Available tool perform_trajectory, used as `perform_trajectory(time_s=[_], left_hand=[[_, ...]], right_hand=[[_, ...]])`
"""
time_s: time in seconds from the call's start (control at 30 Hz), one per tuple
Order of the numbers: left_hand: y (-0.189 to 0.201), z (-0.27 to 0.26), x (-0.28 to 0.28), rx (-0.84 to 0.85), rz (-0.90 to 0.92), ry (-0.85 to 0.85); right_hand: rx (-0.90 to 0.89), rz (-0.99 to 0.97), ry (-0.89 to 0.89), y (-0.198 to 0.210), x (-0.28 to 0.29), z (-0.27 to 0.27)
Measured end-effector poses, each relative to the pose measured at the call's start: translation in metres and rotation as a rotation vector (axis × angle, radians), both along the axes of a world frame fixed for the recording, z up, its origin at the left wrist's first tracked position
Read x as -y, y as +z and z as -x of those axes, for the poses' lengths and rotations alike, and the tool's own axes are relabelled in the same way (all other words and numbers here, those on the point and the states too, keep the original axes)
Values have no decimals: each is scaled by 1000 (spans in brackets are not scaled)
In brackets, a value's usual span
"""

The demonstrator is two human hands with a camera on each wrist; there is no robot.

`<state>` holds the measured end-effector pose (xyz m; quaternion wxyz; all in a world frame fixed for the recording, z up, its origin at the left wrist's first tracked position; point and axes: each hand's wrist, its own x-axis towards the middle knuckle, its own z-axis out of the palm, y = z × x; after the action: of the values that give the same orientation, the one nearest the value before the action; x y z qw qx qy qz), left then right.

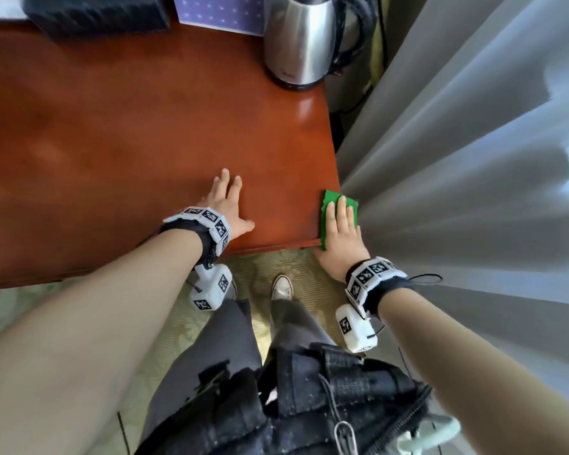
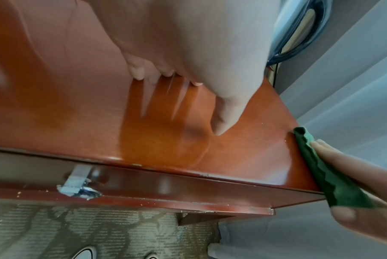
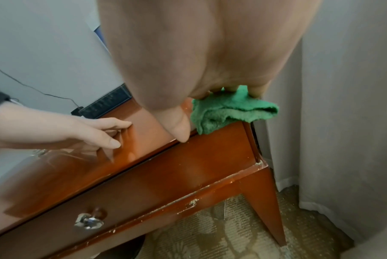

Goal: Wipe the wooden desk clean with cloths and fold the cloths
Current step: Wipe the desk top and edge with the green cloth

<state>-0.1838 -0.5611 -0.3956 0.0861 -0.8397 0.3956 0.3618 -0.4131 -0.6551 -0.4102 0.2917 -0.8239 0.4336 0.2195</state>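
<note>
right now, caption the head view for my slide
Right hand presses a green cloth on the desk corner; left hand rests flat.

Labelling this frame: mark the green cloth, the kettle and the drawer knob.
green cloth (image 1: 329,200): head view, bare far corner beyond the fingers.
kettle (image 1: 304,37): head view, steel body.
drawer knob (image 3: 89,221): right wrist view, shiny face.

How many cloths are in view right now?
1: a green cloth under the right hand at the desk's near right corner. Others may lie out of frame.

Bare table (image 1: 128,126) lies open leftward and ahead, while the kettle (image 1: 301,41) blocks the far corner and the curtain (image 1: 457,159) crowds the right edge.
</note>
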Motion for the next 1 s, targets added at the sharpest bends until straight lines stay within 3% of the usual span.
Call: perform_trajectory(time_s=[0.2,0.63,0.77,1.0], left_hand=[[-1,1,3,33,4,-9],[-6,-6,0,-44,11,22],[-6,-9,-2,-35,6,5],[7,-7,0,-89,-30,32]], right_hand=[[-4,40,24,-2,13,-16],[-61,115,149,2,115,-101],[-76,150,143,2,111,-109],[-139,83,296,8,71,-74]])
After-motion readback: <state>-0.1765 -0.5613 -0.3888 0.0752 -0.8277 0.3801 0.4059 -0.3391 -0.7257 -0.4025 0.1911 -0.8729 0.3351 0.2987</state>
